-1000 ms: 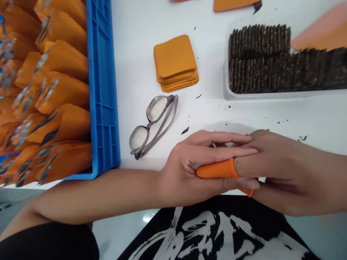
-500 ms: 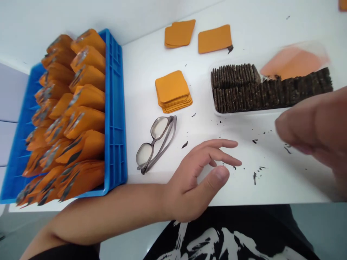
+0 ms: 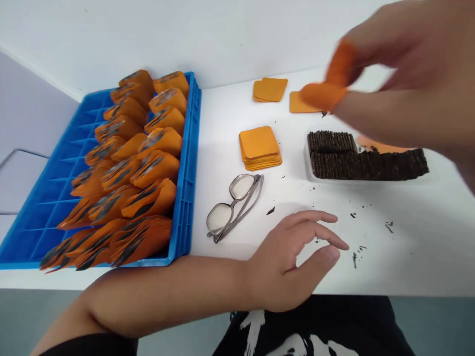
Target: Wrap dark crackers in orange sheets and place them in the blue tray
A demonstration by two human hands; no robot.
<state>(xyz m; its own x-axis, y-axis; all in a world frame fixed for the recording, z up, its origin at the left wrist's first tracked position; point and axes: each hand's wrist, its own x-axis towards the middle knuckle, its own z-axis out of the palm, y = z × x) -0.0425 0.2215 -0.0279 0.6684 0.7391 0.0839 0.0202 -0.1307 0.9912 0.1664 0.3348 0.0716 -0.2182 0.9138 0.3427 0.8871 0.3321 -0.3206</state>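
Right hand (image 3: 411, 74) raised, dark slices (image 3: 363, 165) below it in view

Packed on edge, the slices fill a clear tray (image 3: 308, 163) in two rows, the far row shorter, with an orange sheet (image 3: 386, 145) behind. The right hand's fingers are bent, its two orange finger covers (image 3: 322, 96) close together; blur hides whether anything is pinched. Left hand (image 3: 285, 262), empty and loosely open, lies nearer the counter's (image 3: 415, 267) front edge. Glasses (image 3: 233, 203) and stacked orange cards (image 3: 260, 143) sit between the tray and a blue crate (image 3: 185, 188) of orange pouches (image 3: 156, 168).
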